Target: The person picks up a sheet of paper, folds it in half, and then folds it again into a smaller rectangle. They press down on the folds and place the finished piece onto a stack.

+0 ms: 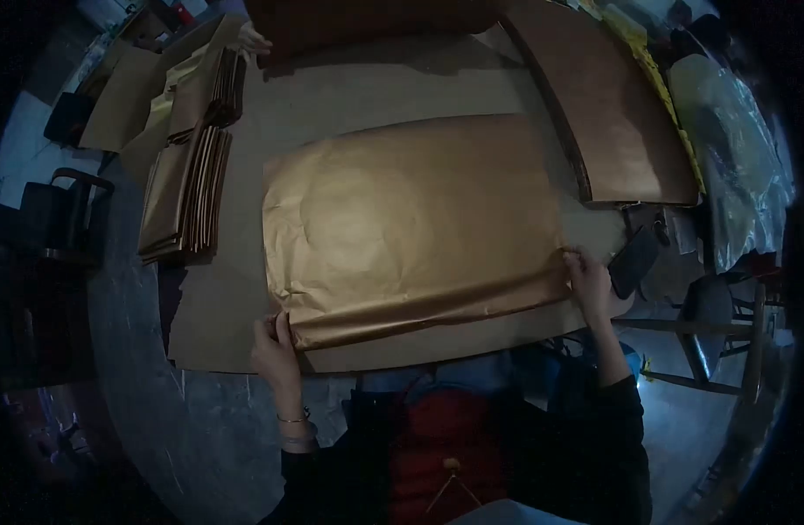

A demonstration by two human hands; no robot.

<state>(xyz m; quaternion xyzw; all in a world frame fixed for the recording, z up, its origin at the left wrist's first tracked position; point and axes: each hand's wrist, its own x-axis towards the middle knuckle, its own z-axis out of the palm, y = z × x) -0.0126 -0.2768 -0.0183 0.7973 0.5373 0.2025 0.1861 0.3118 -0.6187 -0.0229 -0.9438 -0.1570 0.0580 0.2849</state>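
Note:
A large sheet of gold-coloured paper (419,210) lies in front of me, creased along its left side, its near edge raised in a long curl. My left hand (275,346) pinches the near left corner between thumb and fingers. At the near right corner, my right hand (587,276) is closed on the paper's edge. Beneath the sheet is a flat brown cardboard surface (218,319).
Folded gold-brown paper stacks (183,192) stand at the left. A tall stack of brown sheets (612,122) lies at the right, beside clear plastic (730,149). A dark phone-like object (634,262) rests near my right hand. Another person's hand (253,39) shows at the far left.

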